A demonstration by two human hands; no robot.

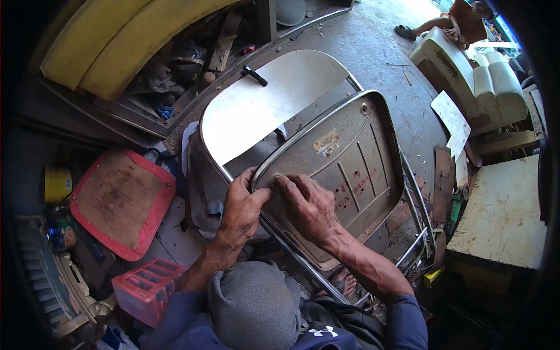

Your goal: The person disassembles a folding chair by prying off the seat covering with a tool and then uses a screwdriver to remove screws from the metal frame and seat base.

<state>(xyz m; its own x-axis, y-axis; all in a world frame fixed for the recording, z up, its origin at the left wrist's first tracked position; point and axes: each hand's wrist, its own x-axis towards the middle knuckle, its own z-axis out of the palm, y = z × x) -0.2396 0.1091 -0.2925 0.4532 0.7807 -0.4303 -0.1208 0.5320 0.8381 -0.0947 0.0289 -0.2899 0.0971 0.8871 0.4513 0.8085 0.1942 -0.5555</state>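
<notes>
- Fingers of the left hand (242,205) curl together over the near-left corner of the metal seat pan (341,169), thumb hooked on its rolled rim, apparently to steady it.
- Right hand (306,204) lies flat beside it, fingertips pressed together on that rim.
- Seat pan: dull grey stamped steel with ribbed grooves, rounded corners, tilted on a chrome folding-chair frame (415,198).
- Red-edged cushion board (119,201) lies on the floor, well left.
</notes>
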